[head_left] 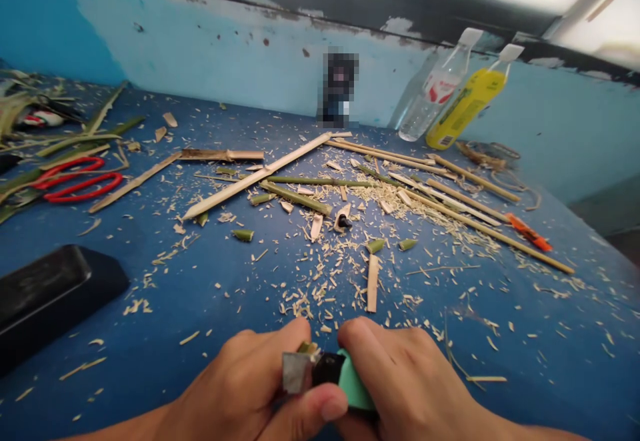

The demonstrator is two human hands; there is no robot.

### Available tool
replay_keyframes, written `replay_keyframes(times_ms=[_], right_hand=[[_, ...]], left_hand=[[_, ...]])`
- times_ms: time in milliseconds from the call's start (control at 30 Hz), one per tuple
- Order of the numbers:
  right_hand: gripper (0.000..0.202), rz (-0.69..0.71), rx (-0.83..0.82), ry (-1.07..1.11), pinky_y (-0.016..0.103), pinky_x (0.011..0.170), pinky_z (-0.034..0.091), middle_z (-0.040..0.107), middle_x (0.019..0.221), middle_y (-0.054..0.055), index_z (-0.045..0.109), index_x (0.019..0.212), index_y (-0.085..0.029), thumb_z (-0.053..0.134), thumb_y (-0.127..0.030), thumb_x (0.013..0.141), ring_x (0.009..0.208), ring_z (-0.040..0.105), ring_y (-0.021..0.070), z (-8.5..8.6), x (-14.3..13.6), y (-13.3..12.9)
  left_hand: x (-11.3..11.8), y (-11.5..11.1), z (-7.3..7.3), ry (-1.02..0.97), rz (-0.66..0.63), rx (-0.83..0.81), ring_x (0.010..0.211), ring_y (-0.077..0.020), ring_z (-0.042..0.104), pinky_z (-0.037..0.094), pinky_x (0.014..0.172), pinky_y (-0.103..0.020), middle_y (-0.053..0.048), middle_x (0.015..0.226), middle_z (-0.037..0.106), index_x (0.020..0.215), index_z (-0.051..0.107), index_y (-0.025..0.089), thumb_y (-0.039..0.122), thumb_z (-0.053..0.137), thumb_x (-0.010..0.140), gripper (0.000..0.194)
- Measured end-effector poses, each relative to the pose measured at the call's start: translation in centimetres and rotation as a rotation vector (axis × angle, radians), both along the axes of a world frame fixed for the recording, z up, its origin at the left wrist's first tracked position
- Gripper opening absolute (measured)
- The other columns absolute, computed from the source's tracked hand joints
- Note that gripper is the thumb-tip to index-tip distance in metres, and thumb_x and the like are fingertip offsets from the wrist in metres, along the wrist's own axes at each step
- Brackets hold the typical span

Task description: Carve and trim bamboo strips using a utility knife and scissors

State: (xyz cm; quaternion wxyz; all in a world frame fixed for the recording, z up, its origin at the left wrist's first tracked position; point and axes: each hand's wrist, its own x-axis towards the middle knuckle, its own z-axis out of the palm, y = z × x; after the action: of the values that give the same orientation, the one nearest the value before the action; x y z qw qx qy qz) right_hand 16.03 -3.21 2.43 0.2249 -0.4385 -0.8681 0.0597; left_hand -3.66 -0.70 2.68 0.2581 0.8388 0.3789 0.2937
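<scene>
Evidently, in the head view, my right hand [415,374] has its fingers wrapped around a teal-handled knife [355,381], low and centred, its blade [297,372] pointing at my left hand [240,374]. Those left fingers look clamped on a small bamboo piece [307,347], mostly hidden behind the blade. I judge the left thumb most at risk: if the edge skids off the bamboo or the grip gives, it could be cut. Pale shavings litter the blue table [150,361] around long bamboo strips [257,177]; two bottles [465,109] lean near a light-blue, flaking wall [215,47].
</scene>
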Motion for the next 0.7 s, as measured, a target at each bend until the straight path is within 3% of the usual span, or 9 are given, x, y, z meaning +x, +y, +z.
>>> replay_keyframes(times_ms=[133, 267, 433, 567, 700], right_hand=[[0.04, -0.061, 0.048, 0.016, 0.025, 0.033, 0.035, 0.056, 0.057, -0.005, 0.049, 0.085, -0.021, 0.023, -0.039, 0.109, 0.038, 0.054, 0.0117, -0.1, -0.2, -0.2], [0.038, -0.098, 0.043, 0.046, 0.026, 0.033, 0.035, 0.057, 0.055, -0.004, 0.05, 0.084, -0.022, 0.027, -0.041, 0.108, 0.036, 0.054, 0.0129, -0.1, -0.2, -0.2], [0.017, -0.168, 0.013, 0.174, 0.024, 0.035, 0.034, 0.06, 0.056, -0.007, 0.052, 0.096, -0.02, 0.045, -0.035, 0.102, 0.035, 0.051, 0.0105, -0.2, 0.1, 0.2], [0.013, -0.142, -0.136, 0.215, 0.024, 0.034, 0.032, 0.059, 0.054, -0.009, 0.051, 0.091, -0.023, 0.052, -0.034, 0.098, 0.034, 0.051, 0.009, -0.1, 0.4, 0.4], [0.022, -0.126, -0.105, 0.246, 0.022, 0.036, 0.035, 0.062, 0.056, -0.009, 0.048, 0.096, -0.026, 0.045, -0.047, 0.103, 0.037, 0.056, 0.0094, -0.2, 0.7, 0.0]], left_hand=[[-0.1, 0.3, 0.0, -0.022, -0.095, -0.052, 0.048, -0.0085, 0.063, 0.049, 0.051, -0.017, 0.009, 0.06, 0.063, 0.071, 0.052, 0.025, 0.048, 0.036, 0.109, 0.048], [-0.3, 0.2, 0.0, -0.01, -0.003, -0.094, 0.047, -0.0086, 0.06, 0.047, 0.051, -0.018, 0.009, 0.058, 0.06, 0.067, 0.05, 0.023, 0.049, 0.038, 0.108, 0.05], [-0.5, 0.4, -0.1, -0.057, -0.077, -0.095, 0.043, -0.0073, 0.051, 0.038, 0.044, -0.017, 0.009, 0.052, 0.051, 0.064, 0.045, 0.023, 0.037, 0.046, 0.106, 0.045], [-0.9, 0.7, 0.3, -0.042, 0.056, -0.304, 0.046, -0.0111, 0.046, 0.042, 0.046, -0.019, 0.007, 0.053, 0.052, 0.063, 0.048, 0.024, 0.053, 0.048, 0.101, 0.048], [-1.5, 0.8, 0.6, -0.163, 0.021, -0.567, 0.056, -0.0144, 0.049, 0.049, 0.05, -0.019, 0.003, 0.065, 0.057, 0.079, 0.058, 0.026, 0.063, 0.047, 0.093, 0.041]])
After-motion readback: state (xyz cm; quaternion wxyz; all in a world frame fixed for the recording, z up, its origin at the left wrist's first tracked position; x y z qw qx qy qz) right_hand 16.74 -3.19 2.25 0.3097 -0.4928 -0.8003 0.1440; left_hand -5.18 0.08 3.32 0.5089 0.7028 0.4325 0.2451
